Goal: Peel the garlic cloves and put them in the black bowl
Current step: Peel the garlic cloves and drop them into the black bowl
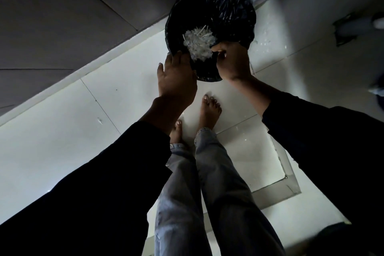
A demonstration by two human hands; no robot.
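Below, papery peels (198, 44) fill crinkled bag (232, 8).

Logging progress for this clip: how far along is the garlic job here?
Peeling looks largely done: a heap of white garlic skins lies in a black container that the left hand and right hand hold over the black-lined bin. In hand: apparently tipping the skins out. No peeled cloves are in view, so whether any remain cannot be told.
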